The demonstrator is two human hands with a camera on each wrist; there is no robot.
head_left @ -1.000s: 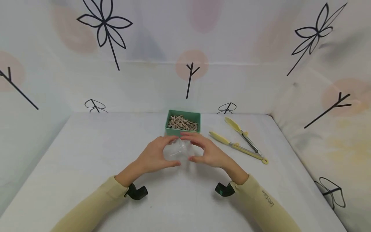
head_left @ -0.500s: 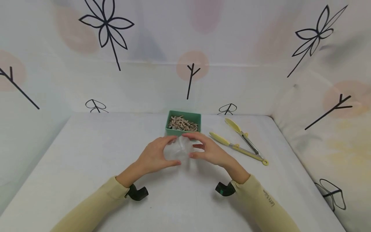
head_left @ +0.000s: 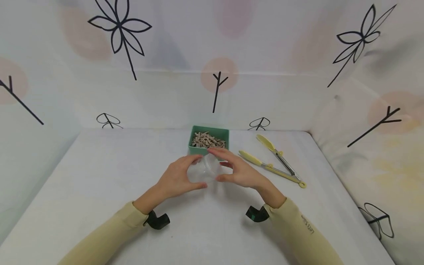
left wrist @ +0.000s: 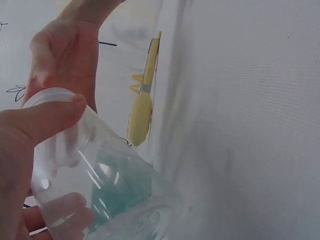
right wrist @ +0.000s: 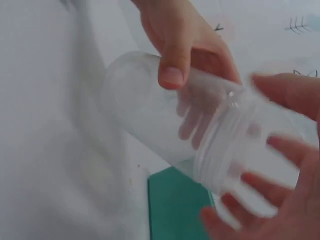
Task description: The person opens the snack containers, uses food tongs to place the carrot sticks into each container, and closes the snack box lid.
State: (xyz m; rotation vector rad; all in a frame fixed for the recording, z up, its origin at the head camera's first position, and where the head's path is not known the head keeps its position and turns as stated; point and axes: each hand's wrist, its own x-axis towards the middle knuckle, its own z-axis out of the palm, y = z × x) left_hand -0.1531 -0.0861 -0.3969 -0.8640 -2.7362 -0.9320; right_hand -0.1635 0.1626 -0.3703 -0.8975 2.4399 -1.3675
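Note:
A clear plastic jar (head_left: pixel 198 171) is tilted on its side between both hands, in front of the green box. My left hand (head_left: pixel 175 176) grips its body, thumb on the near side and fingers round the far side, as the left wrist view also shows. My right hand (head_left: pixel 243 173) curves round the ridged end of the jar (right wrist: pixel 145 105), fingers spread and slightly blurred in the right wrist view. Whether that end is a separate lid is hard to make out. The jar looks see-through, with nothing visible inside.
Behind the hands stands a green box (head_left: pixel 198 150) of small brown wood-like pieces (head_left: pixel 208 141). Yellow-tipped tongs (head_left: pixel 271 167) lie spread on the white table (head_left: pixel 116 173) to the right. A patterned cloth (head_left: pixel 165 95) rises at the back and sides.
The right fingertips have shifted slightly up along the jar's ridged end, and the jar has turned a little. My left hand keeps its grip. Box and tongs stay in place.

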